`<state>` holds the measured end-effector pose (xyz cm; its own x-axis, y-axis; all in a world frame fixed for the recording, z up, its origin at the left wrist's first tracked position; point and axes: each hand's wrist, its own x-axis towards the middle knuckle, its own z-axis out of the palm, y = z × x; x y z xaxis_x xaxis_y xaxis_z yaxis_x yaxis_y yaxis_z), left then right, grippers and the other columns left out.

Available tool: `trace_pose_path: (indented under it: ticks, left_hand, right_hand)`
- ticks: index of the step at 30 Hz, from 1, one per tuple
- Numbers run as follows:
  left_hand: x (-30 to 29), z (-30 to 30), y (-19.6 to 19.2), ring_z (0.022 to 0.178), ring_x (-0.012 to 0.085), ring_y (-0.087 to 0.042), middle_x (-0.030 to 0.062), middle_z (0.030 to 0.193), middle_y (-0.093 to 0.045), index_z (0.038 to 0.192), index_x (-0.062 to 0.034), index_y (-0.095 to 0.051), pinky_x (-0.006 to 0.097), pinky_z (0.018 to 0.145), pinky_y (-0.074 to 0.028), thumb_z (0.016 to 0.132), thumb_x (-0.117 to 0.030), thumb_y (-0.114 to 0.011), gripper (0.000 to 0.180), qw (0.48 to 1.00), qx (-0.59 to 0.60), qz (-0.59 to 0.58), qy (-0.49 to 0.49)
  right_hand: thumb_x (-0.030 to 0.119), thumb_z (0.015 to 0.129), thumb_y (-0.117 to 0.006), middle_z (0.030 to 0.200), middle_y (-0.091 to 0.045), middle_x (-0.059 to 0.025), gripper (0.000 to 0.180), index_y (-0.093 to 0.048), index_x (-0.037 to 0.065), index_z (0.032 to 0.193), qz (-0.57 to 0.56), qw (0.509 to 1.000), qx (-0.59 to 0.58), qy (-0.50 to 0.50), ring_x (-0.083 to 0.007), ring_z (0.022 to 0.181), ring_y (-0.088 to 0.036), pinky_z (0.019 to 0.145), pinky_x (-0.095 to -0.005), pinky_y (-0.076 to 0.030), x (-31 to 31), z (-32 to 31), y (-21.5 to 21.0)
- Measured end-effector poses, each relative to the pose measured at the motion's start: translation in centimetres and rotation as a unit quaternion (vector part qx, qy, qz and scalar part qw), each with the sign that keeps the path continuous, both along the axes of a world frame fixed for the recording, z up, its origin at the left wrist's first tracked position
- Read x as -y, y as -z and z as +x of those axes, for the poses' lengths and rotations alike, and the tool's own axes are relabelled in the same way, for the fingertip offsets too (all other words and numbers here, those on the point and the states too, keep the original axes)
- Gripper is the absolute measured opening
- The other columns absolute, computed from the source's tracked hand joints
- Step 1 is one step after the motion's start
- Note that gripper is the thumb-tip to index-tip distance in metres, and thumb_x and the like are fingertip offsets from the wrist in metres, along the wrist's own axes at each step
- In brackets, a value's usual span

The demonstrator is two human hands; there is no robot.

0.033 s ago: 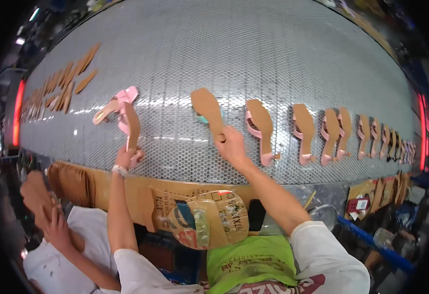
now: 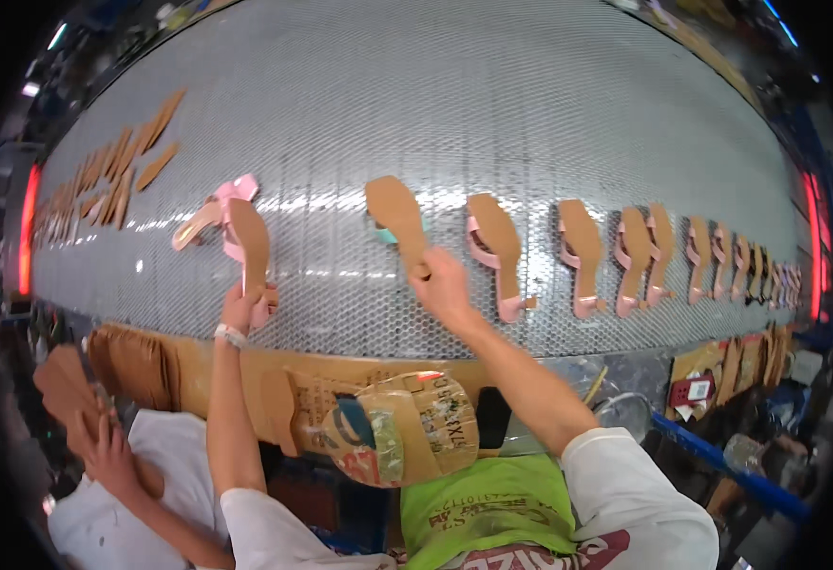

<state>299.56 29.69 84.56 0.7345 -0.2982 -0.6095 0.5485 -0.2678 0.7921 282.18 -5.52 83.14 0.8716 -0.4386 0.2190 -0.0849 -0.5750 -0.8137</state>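
My left hand (image 2: 244, 310) is closed around the heel end of a pink sandal (image 2: 251, 231), its tan sole facing up. Just left of it, touching or overlapping, lies another pink sandal (image 2: 196, 228). My right hand (image 2: 442, 285) grips the heel end of a turquoise-strapped sandal (image 2: 395, 202), whose tan sole also shows and hides most of the strap. A pink-strapped sandal (image 2: 495, 237) lies on its side to the right of that hand, apart from it. All are over a grey, honeycomb-patterned belt surface (image 2: 416, 104).
More sandals (image 2: 580, 247) form a row toward the right. Thin tan strips (image 2: 117, 161) lie at far left. Cardboard (image 2: 326, 380) lines the near edge, with a round taped cardboard piece (image 2: 435, 427). At lower left, a co-worker's hand (image 2: 110, 451) holds brown sole-shaped pieces (image 2: 69, 389).
The view has shifted slightly, and the row of sandals sits a little farther left in it. Both hands keep their grip on the same sandals.
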Motion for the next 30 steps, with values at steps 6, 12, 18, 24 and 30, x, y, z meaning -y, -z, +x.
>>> trace_pose_path:
  ticks: [6,12,18,24,30]
  left_hand:
    - [10.4,-1.4,0.9,0.07,0.0209,-0.065,0.0168,0.095,-0.065,0.113,0.0011,-0.052,0.032,0.058,-0.055,0.095,-0.021,-0.049,0.029,0.996,0.058,-0.065,0.018]
    - [15.7,-8.7,2.2,0.061,0.018,-0.063,0.0127,0.082,-0.066,0.109,0.0011,-0.055,0.029,0.055,-0.053,0.099,-0.023,-0.046,0.027,0.992,0.097,-0.079,0.0]
    - [12.1,-7.3,4.0,0.071,0.0102,-0.058,0.0058,0.088,-0.063,0.105,0.002,-0.059,0.024,0.062,-0.049,0.097,-0.024,-0.051,0.028,0.988,0.124,-0.063,-0.068]
    - [9.6,-5.4,4.9,0.07,0.0087,-0.059,0.0056,0.081,-0.066,0.099,0.0002,-0.065,0.026,0.061,-0.048,0.09,-0.025,-0.061,0.027,0.955,0.259,0.141,0.012]
    - [8.8,-3.6,1.0,0.084,0.0298,-0.066,0.0182,0.089,-0.067,0.101,0.0009,-0.063,0.038,0.075,-0.051,0.083,-0.022,-0.066,0.03,0.886,0.36,0.275,0.093]
  right_hand:
    - [0.0,0.074,-0.06,0.075,-0.053,-0.0141,0.009,-0.051,0.003,0.077,-0.006,0.995,0.1,-0.019,-0.0354,0.065,-0.056,0.054,-0.0426,-0.045,3.2,2.4,-5.3]
    - [-0.001,0.075,-0.06,0.077,-0.053,-0.0132,0.01,-0.051,0.003,0.078,-0.022,0.996,0.08,-0.044,-0.0343,0.064,-0.057,0.054,-0.042,-0.045,5.9,0.1,-4.7]
    - [0.005,0.077,-0.062,0.08,-0.055,-0.0143,0.01,-0.053,0.004,0.079,0.012,0.999,-0.014,-0.042,-0.0368,0.069,-0.057,0.058,-0.0448,-0.047,2.7,-5.1,0.5]
    - [0.007,0.075,-0.067,0.075,-0.052,-0.0151,0.016,-0.052,0.002,0.075,0.002,0.996,-0.047,-0.077,-0.036,0.07,-0.055,0.06,-0.0442,-0.045,0.2,-5.7,0.3]
    - [0.004,0.07,-0.073,0.07,-0.048,-0.0127,0.024,-0.05,0.001,0.072,0.015,0.995,-0.045,-0.086,-0.0332,0.065,-0.051,0.058,-0.0395,-0.041,-1.6,-4.8,-0.9]
